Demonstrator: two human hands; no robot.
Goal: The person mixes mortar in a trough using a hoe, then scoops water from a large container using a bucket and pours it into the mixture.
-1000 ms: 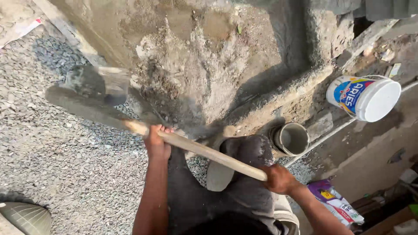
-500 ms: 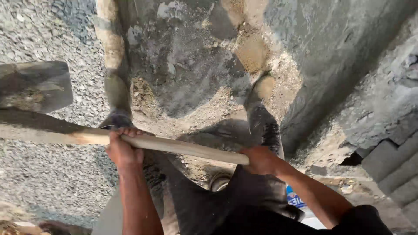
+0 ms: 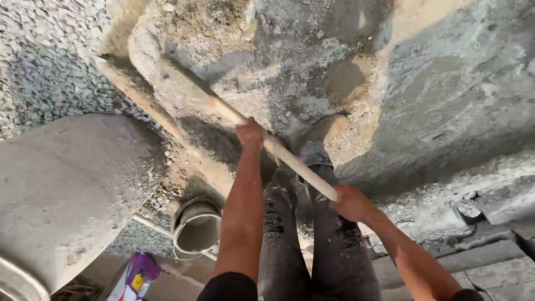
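Your left hand (image 3: 249, 134) is closed around the wooden handle (image 3: 278, 150) about midway along its length, and your right hand (image 3: 350, 202) is wrapped shut on the butt end, lower and nearer your body, so the shaft runs up and to the left from right hand to left hand and on toward the blade (image 3: 173, 89). That blade sits well beyond your left hand, pressed into the pile of grey and sandy mix (image 3: 290, 67) and coated in the same material, so its outline is hard to make out. Judging by the pile, the blending is only partly done: patches of tan sand (image 3: 340, 83) and darker grey cement show as separate streaks rather than one even colour, and loose gravel (image 3: 44, 72) lies off to the left, not folded in. Your legs in dark spattered trousers (image 3: 317, 234) stand just below the handle. Near your left leg a grimy bucket (image 3: 196, 226) stands on the ground, with a purple bag (image 3: 138, 273) just beside it and a large pale rounded concrete form (image 3: 67, 184) further left.
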